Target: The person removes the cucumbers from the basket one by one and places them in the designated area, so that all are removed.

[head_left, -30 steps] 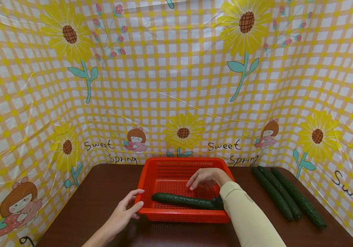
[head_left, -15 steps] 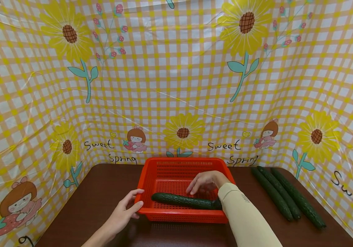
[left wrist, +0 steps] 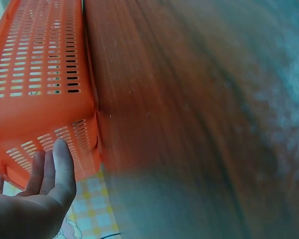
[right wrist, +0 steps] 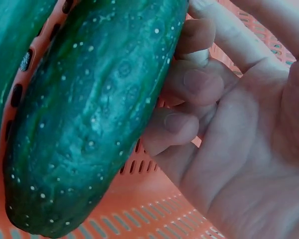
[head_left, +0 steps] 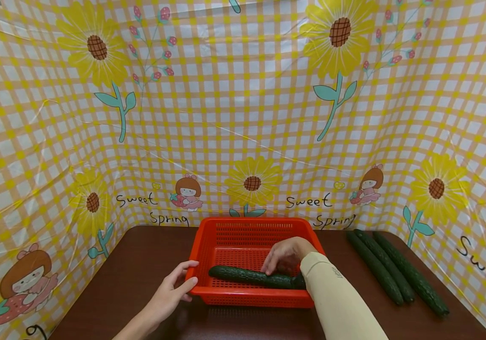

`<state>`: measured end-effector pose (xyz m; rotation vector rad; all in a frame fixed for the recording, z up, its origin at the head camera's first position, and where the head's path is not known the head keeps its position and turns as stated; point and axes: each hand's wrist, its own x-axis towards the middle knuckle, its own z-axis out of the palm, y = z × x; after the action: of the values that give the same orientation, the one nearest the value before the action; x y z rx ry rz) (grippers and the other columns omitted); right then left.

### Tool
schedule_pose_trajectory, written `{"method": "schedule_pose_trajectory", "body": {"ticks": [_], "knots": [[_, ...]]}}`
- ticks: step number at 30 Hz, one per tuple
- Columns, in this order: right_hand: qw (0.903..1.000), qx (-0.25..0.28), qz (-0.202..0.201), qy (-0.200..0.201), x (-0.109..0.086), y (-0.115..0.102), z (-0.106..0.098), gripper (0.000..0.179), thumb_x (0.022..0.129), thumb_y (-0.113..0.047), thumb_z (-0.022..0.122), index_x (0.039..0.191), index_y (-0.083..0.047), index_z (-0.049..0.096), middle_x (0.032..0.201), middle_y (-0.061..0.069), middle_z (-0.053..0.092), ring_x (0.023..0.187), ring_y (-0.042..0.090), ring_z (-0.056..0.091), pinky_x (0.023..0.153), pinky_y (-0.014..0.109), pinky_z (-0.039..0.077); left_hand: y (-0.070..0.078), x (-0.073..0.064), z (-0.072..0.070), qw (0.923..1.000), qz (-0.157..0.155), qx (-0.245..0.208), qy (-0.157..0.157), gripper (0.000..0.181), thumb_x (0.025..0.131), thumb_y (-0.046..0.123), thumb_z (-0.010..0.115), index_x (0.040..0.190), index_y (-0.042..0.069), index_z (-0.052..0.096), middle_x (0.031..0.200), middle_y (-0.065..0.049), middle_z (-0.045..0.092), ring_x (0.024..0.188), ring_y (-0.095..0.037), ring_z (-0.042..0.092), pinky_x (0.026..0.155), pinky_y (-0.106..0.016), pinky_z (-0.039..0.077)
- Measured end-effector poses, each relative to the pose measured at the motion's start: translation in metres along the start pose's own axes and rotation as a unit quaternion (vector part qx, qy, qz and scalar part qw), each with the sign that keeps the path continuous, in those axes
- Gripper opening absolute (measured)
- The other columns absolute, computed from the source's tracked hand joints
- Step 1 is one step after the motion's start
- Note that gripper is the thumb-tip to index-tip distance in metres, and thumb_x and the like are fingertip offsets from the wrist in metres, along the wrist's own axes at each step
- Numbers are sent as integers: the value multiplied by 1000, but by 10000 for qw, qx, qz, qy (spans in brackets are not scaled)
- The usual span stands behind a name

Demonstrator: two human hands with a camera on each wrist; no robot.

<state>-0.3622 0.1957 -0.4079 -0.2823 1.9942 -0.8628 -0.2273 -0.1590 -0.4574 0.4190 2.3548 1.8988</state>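
Observation:
A red plastic basket (head_left: pixel 253 298) with slotted walls stands on the dark table. My left hand (head_left: pixel 170 293) grips its near left corner, thumb over the rim and fingers against the outer wall (left wrist: pixel 50 172). Inside, a long dark green cucumber (head_left: pixel 243 275) lies along the near side. My right hand (head_left: pixel 289 252) reaches into the basket from above, fingertips right at that cucumber. In the right wrist view, loosely bent fingers (right wrist: pixel 199 87) lie along the side of a bumpy cucumber (right wrist: pixel 89 119). A second cucumber (right wrist: pixel 12 55) shows beside it, partly out of frame.
Three more cucumbers (head_left: pixel 396 269) lie side by side on the table (head_left: pixel 149 255) to the right of the basket. A checked cloth with sunflowers (head_left: pixel 243 118) rises behind the table and along both sides.
My right hand has come down and slightly nearer inside the basket, its fingertips now at the cucumber. The left hand and the basket stay where they were.

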Motion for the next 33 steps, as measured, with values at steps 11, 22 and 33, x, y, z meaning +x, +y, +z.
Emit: {"method": "schedule_pose_trajectory", "body": {"ticks": [11,22,33], "knots": [[9995,-175,266,66,6,4,-1,38,88,-13,73,126,-12,70,123,2,67,98,17,54,89,38,50,0,0,0,10000,-31,-14,8,46,101,26,62,143,16,49,127,-19,56,93,-20,61,74,-36,58],[9991,-337,240,-7,2,1,2,30,89,-8,71,119,-9,69,118,4,65,105,18,56,101,46,48,1,0,0,10000,-49,-6,20,45,101,27,62,143,16,49,126,-19,57,94,-21,60,74,-36,58],[9978,-605,-101,242,4,-3,0,23,90,-4,69,112,-5,73,95,3,73,64,10,49,63,25,49,0,0,0,10000,-13,0,-20,45,101,25,62,143,15,49,124,-20,56,95,-21,61,74,-37,58]]}}
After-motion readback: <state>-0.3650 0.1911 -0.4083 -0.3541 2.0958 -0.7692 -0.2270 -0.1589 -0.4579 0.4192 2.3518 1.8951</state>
